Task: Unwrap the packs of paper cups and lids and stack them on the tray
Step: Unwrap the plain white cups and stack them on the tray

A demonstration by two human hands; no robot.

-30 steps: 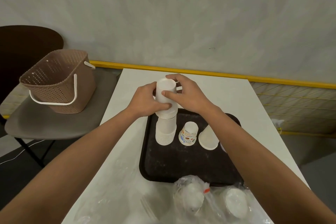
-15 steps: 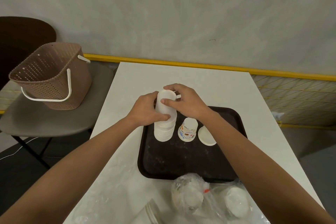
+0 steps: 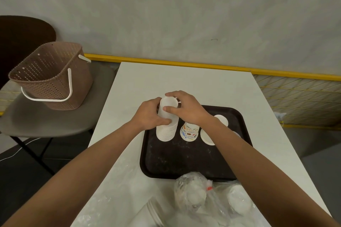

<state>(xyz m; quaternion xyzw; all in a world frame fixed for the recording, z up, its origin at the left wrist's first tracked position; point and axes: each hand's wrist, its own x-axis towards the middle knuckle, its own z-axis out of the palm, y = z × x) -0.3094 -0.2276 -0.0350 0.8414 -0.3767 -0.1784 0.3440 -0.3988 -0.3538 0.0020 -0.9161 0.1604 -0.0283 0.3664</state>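
While both hands, left (image 3: 150, 115) and right (image 3: 186, 109), grasp the cup stack (image 3: 167, 120) between them on the tray (image 3: 177, 160), a printed cup (image 3: 189, 131) stands just under the right wrist.

One view only: head cam, wide-angle, worn by the person at the near side of the tray (image 3: 184, 162). It faces forward and down, pitched so the tray sits just below frame centre. Close range: both forearms run in from the bottom corners. The left hand (image 3: 149, 116) and right hand (image 3: 186, 108) wrap the cup stack (image 3: 167, 131) at the tray's far-left corner. Past the tray: table (image 3: 184, 83) far edge, yellow rail (image 3: 184, 63), then wall (image 3: 184, 14) across the top third. Left of the tray: chair (image 3: 46, 120) with basket (image 3: 51, 79). Near side of the tray: packs (image 3: 195, 193), cut by the bottom edge.
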